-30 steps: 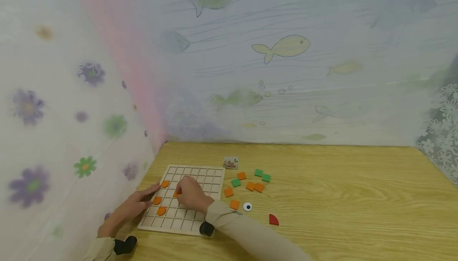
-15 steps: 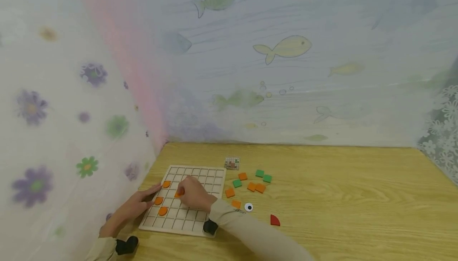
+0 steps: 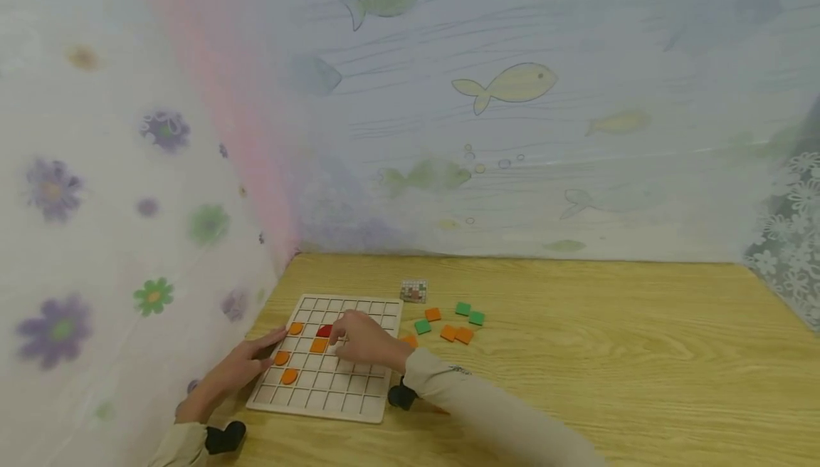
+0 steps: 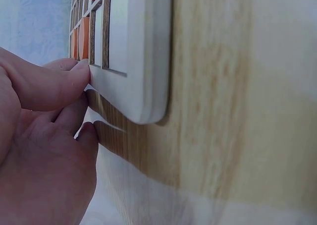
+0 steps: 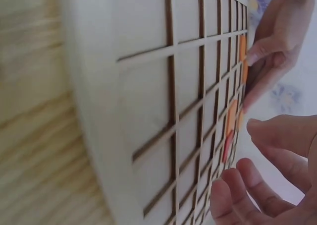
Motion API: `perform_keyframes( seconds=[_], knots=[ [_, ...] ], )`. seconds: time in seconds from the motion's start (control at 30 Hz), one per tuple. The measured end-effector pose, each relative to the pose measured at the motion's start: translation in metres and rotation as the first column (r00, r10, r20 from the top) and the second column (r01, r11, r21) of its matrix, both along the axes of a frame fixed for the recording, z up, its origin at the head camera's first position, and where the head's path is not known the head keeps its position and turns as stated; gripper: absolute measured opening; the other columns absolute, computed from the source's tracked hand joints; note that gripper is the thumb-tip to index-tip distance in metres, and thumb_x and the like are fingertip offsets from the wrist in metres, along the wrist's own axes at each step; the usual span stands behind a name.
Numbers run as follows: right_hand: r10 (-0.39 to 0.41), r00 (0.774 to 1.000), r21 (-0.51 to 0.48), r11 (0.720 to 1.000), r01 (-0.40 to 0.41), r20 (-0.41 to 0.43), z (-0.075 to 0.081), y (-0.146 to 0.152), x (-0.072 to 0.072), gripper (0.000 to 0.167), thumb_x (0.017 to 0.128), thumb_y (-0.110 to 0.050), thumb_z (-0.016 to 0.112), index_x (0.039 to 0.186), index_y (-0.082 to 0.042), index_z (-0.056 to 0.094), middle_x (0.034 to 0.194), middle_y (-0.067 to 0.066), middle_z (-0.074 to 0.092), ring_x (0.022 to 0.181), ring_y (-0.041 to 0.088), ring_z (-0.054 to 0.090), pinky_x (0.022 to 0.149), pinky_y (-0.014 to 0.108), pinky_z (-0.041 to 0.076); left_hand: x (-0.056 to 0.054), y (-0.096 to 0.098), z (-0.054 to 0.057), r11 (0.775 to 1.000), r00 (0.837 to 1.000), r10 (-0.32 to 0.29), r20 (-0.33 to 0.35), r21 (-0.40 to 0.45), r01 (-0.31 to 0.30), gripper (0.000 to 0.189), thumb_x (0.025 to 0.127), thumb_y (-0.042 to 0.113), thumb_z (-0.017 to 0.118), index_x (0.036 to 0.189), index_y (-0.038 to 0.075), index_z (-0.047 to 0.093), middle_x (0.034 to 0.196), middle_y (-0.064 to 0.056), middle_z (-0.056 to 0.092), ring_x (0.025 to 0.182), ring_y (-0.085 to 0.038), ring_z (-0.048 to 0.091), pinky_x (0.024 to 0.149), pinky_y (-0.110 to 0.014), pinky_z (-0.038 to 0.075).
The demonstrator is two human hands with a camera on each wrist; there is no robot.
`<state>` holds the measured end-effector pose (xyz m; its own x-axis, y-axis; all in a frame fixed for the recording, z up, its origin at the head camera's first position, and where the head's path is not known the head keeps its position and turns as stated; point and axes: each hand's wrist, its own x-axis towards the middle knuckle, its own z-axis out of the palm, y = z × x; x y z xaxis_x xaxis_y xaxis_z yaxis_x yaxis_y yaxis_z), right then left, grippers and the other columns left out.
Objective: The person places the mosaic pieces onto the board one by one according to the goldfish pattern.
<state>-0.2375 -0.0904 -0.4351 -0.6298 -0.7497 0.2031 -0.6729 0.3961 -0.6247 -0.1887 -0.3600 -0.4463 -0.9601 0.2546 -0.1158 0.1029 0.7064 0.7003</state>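
Loosely spread, my right grip [image 3: 367,339] hung over one board [image 3: 333,401], beside one red piece [image 3: 324,330] and one orange square [image 3: 319,345] set on it. My left grip [image 3: 240,366], fingers extended, touched the board's left edge near three orange discs [image 3: 290,376]. Three green squares [image 3: 477,318] and at least four loose orange squares [image 3: 433,315] lay on the worktop [image 3: 608,353].

Tabletop: yellow-brown, wood-grained table [image 3: 608,353].
Left side: square board [image 3: 334,401] of pale wood with a raised grid.
Beside the board's far right corner: small rectangular card [image 3: 413,291] printed with a coloured grid.
Right of the board: three green square tiles [image 3: 463,308] and four orange square tiles [image 3: 433,315], scattered; the nearest orange one is partly hidden.
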Motion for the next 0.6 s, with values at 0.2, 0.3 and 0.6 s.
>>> perform_keyframes(
  seconds=[0.2, 0.3, 0.6],
  knots=[
    [0.031, 0.999, 0.022, 0.999, -0.031, -0.016, 0.007, 0.021, 0.001, 0.010, 0.084, -0.005, 0.064, 0.091, -0.006, 0.073, 0.094, 0.002, 0.063, 0.087, 0.012, 0.058, 0.072, 0.016, 0.045, 0.000, 0.000, 0.001, 1.000, 1.000, -0.002, 0.006, -0.008, 0.002, 0.055, 0.089, -0.005, 0.053, 0.142, -0.003, 0.038, 0.149, -0.025, 0.026, 0.136, -0.048, 0.016, 0.105, -0.063, 0.017],
    [0.048, 0.999, 0.031, 0.998, -0.048, -0.002, 0.009, 0.031, 0.001, 0.011, 0.085, -0.005, 0.063, 0.092, -0.006, 0.072, 0.094, 0.003, 0.061, 0.085, 0.012, 0.055, 0.070, 0.016, 0.044, 0.000, 0.000, 0.000, 1.000, 1.000, -0.007, -0.003, -0.012, 0.007, 0.055, 0.089, -0.005, 0.053, 0.142, -0.004, 0.038, 0.148, -0.025, 0.026, 0.136, -0.048, 0.016, 0.105, -0.063, 0.017],
    [0.059, 0.998, 0.075, 0.995, -0.059, 0.004, 0.008, 0.058, 0.003, 0.008, 0.086, -0.009, 0.066, 0.091, -0.009, 0.072, 0.091, 0.001, 0.059, 0.075, 0.006, 0.050, 0.066, 0.017, 0.043, 0.000, 0.001, 0.000, 0.999, 1.000, -0.020, -0.017, -0.025, 0.020, 0.055, 0.089, -0.006, 0.052, 0.142, -0.005, 0.038, 0.148, -0.026, 0.027, 0.135, -0.049, 0.017, 0.104, -0.064, 0.018]
  ],
)
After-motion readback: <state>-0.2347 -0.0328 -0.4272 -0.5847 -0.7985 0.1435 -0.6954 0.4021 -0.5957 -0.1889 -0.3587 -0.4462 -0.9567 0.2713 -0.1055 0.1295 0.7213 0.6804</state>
